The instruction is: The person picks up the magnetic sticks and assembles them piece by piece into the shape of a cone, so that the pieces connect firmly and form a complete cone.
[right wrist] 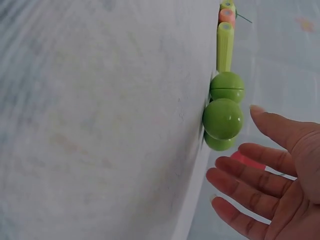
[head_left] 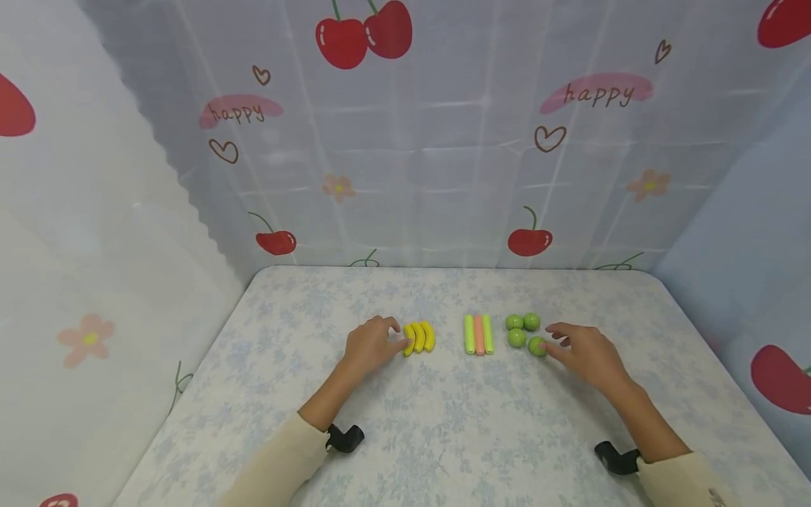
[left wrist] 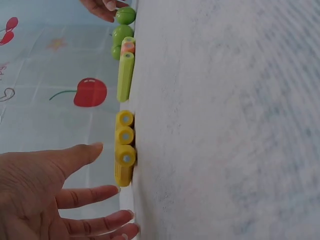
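Three small yellow banana-shaped pieces [head_left: 419, 338] lie side by side on the table. Just left of them is my left hand [head_left: 370, 345], its thumb and fingers spread apart; in the left wrist view nothing is in its grasp. Several round green balls [head_left: 517, 338] sit in a cluster on the right, one with a seam line in the right wrist view. Beside their right edge hovers my right hand [head_left: 589, 352], thumb tip close to the nearest ball [right wrist: 223, 119], fingers loosely bent and holding nothing.
Between the two groups lie two light green sticks [head_left: 469, 334] and a pink stick [head_left: 479, 334], parallel to each other. They rest on a pale blue-patterned tabletop [head_left: 443, 429]. A cherry-printed curtain [head_left: 431, 197] hangs behind the table and along its sides.
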{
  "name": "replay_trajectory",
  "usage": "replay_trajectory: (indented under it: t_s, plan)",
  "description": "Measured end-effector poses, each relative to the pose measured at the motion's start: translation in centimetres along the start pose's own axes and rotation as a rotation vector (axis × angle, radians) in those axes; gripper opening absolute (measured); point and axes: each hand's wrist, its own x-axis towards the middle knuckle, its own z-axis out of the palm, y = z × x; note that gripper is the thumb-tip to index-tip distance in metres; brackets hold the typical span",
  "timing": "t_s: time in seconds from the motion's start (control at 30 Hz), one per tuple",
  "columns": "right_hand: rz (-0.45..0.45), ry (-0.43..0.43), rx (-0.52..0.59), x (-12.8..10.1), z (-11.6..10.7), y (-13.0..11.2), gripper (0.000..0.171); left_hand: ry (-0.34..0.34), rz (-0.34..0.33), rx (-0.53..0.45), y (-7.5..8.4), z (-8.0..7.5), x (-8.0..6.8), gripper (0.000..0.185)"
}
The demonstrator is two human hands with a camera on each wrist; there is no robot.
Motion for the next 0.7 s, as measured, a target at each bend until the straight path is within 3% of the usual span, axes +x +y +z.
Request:
replay_trajectory:
  t_s: [0.2, 0.37, 0.7]
  plan:
    - [0.014, -0.025, 0.002, 0.3, 0.3, -0.2, 0.041, -0.048, -0.037, 0.07, 1.2, 0.3, 0.7, 0.042]
    - [-0.005, -0.024, 0.005, 0.5, 0.6, -0.3, 0.038, -0.086, -0.05, 0.105, 1.5, 0.5, 1.2, 0.03]
    - [0.02, -0.086, 0.001, 1.0, 1.0, -0.4, 0.033, -0.062, -0.041, 0.196, 1.7, 1.3, 2.3, 0.033]
